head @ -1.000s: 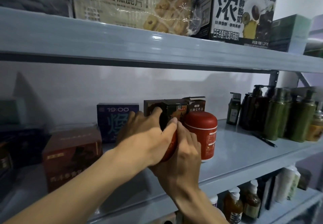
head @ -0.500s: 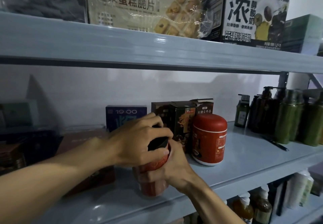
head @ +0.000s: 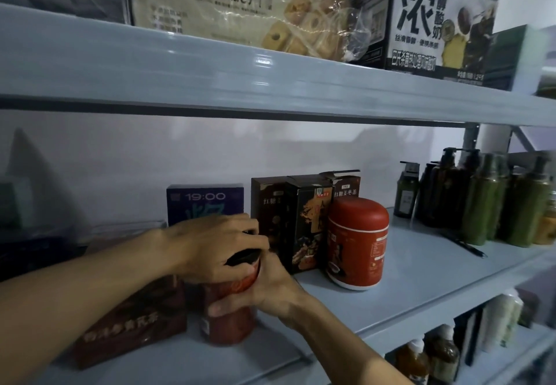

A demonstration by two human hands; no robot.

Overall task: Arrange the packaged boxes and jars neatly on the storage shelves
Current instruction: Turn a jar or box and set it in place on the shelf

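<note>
Both hands hold a red jar with a black lid [head: 228, 315] that stands on the grey middle shelf [head: 421, 276]. My left hand [head: 216, 246] covers the lid from above. My right hand [head: 267, 294] wraps the jar's right side. A dark red box [head: 132, 324] lies just left of the jar. Behind stand a blue box marked 19:00 [head: 204, 201] and dark tea boxes [head: 304, 222]. A larger red jar with a domed lid [head: 356, 243] stands to the right, apart from my hands.
Dark and green pump bottles [head: 481, 198] crowd the shelf's right end, with a black pen [head: 463, 244] lying before them. The upper shelf [head: 210, 68] carries a cake crisp package [head: 240, 2] and a milk carton box [head: 442, 20]. More bottles [head: 427, 354] stand on the shelf below.
The red jar has come down and leftward from in front of the tea boxes and now rests on the shelf beside the dark red box, both hands still on it.
</note>
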